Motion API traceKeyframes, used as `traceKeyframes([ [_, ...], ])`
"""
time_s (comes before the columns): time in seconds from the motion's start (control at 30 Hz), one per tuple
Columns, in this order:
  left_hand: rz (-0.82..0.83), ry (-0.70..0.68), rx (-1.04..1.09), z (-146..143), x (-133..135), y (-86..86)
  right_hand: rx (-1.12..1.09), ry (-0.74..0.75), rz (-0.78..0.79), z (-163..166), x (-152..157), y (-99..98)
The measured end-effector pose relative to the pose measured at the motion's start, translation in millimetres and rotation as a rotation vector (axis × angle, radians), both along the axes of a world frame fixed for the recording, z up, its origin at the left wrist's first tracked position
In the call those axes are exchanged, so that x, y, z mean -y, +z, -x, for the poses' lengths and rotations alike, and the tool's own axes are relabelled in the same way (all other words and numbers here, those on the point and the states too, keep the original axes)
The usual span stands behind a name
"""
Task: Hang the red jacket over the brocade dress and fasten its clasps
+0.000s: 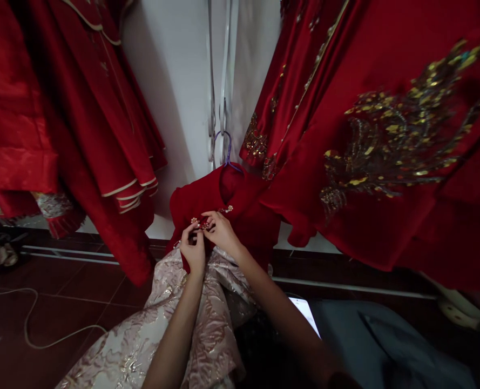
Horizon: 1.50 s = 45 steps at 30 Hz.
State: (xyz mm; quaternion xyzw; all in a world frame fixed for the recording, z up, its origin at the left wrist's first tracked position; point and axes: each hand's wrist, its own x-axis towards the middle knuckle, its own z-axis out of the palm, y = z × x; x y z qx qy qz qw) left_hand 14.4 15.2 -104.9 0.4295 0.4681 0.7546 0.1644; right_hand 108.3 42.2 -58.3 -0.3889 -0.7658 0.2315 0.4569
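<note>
A dark red garment (254, 216) hangs on a purple hanger (229, 147) in front of me. My left hand (193, 252) is closed in a pinch at its front, on a small jewelled fastener (204, 226). From the other side my right hand (222, 233) pinches the same fastener, the fingertips of both hands almost meeting. Higher up on the garment sits another beaded ornament (229, 208). Below my hands spreads a pale pink and silver brocade cloth (130, 329), partly covered by my forearms. The fastener is small and partly hidden by my fingers.
Red garments (94, 108) hang at the left, and a red gown with gold sequin embroidery (410, 129) hangs close at the right. White metal bars (211, 70) run down the wall. A lit phone (304, 314) lies by a grey-blue surface (357, 335). A cable (31, 319) crosses the floor.
</note>
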Motion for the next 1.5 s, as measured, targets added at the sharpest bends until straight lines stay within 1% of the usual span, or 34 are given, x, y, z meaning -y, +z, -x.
traceKeyframes([
  [0.1, 0.025, 0.013, 0.022, 0, 0, 0.0, -0.056, 0.039, 0.038, 0, 1, -2.3],
  [0.2, 0.047, 0.026, 0.019, 0, -1, -0.6, -0.091, 0.031, 0.047, 0, 0, -3.9],
  [0.4, 0.031, 0.003, 0.011, 1, -2, -2.0, -0.116, -0.006, 0.012, 0, 0, -5.9],
  [0.67, 0.041, 0.025, 0.006, 3, -3, 0.5, -0.101, -0.072, -0.052, 5, -1, -7.3],
  [0.97, 0.035, 0.063, -0.043, 7, -5, -1.7, -0.137, -0.005, -0.019, 7, 2, -5.4],
  [1.27, 0.032, 0.083, -0.103, 10, -6, -1.6, -0.104, -0.041, -0.039, 9, -2, -7.3],
  [1.5, 0.064, 0.079, -0.113, 11, -10, -6.7, -0.07, -0.014, -0.042, 8, -3, -7.2],
])
